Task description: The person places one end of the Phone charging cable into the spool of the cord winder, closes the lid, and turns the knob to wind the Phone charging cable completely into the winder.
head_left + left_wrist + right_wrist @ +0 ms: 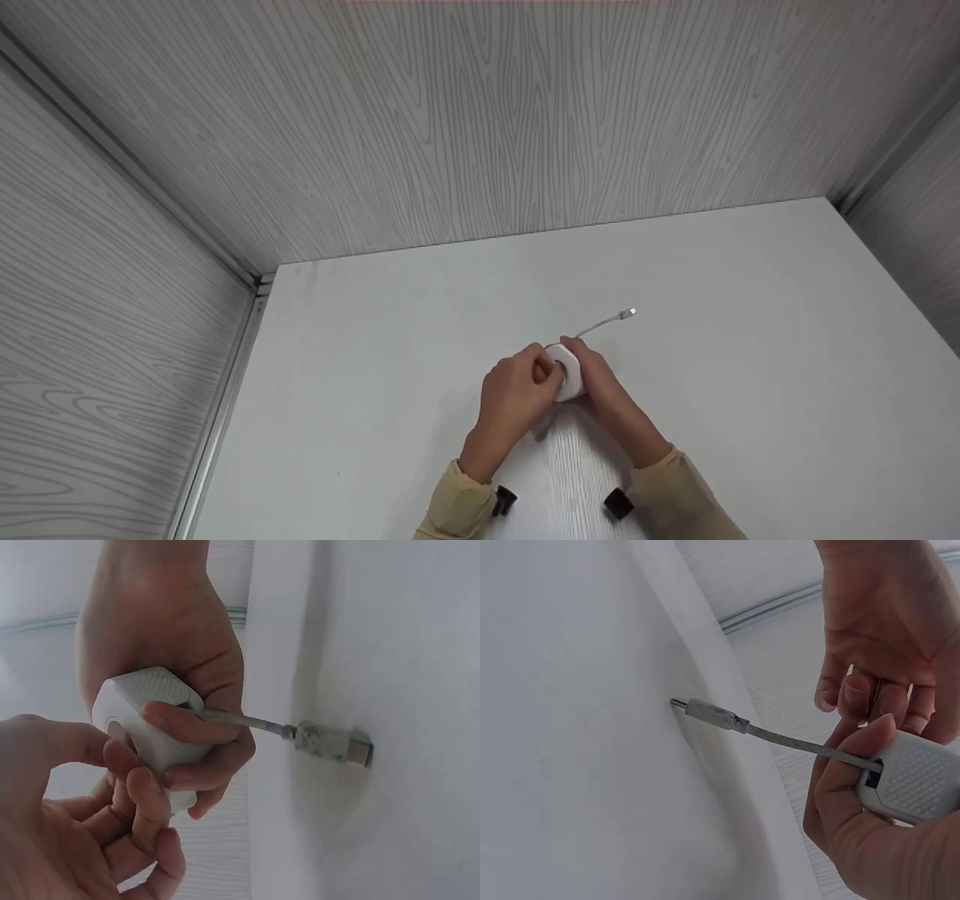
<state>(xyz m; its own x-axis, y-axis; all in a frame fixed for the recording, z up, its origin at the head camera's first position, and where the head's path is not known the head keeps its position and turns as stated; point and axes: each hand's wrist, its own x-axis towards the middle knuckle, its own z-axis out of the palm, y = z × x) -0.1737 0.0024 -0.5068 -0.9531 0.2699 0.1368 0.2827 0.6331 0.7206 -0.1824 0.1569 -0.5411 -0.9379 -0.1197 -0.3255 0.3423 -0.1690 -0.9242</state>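
A white, blocky cable winder (573,369) with a textured side (922,778) is held above the table by both hands. My right hand (606,394) grips its body, fingers curled round it. Thumb and forefinger of my left hand (511,391) pinch at the round middle of its face; the left wrist view shows a small round knob (115,729) there, partly hidden by the fingertips. From a slot in the winder comes a short grey cable (795,744), ending in a plug (334,744) with a metal tip that points away from the hands.
Beneath the hands lies a white tabletop (375,360). Grey wood-grain panels (480,120) stand behind it and at both sides. Dark pieces (619,504) sit at the cuffs of the beige sleeves (457,502).
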